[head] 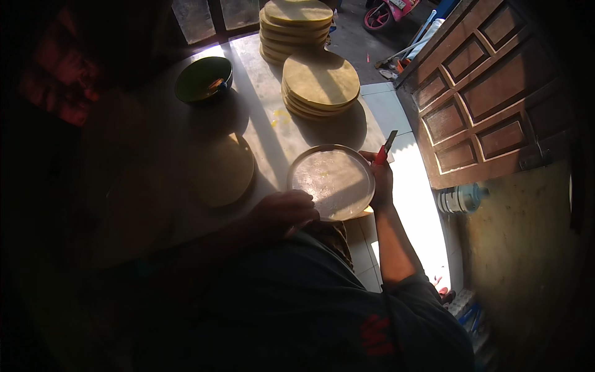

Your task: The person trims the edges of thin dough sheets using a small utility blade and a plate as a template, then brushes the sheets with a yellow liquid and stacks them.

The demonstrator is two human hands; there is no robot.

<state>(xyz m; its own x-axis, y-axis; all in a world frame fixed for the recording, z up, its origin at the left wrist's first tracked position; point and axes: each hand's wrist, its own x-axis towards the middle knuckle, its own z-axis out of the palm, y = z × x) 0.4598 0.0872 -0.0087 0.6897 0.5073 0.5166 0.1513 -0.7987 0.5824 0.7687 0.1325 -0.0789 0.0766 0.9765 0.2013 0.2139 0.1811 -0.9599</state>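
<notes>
My right hand (382,181) grips a red snap-off utility knife (382,155), its blade pointing up and away. The same hand supports the right side of a shallow, round, rimmed plate (332,181). At the plate's near left rim is my left hand (288,209), fingers curled, blurred and in shadow; its exact hold is unclear. To the left, a tan round disc (225,172) lies on the table (267,153), partly in deep shade. Beyond the plate stands a low stack of similar discs (320,79), their edges slightly uneven.
A taller disc stack (295,23) rises at the table's far end. Left of it sits a dark green bowl (197,83) with a small object inside. A brown panelled door (483,93) and a blue water bottle (460,198) are on the right. Outside is a pink motorbike (395,11).
</notes>
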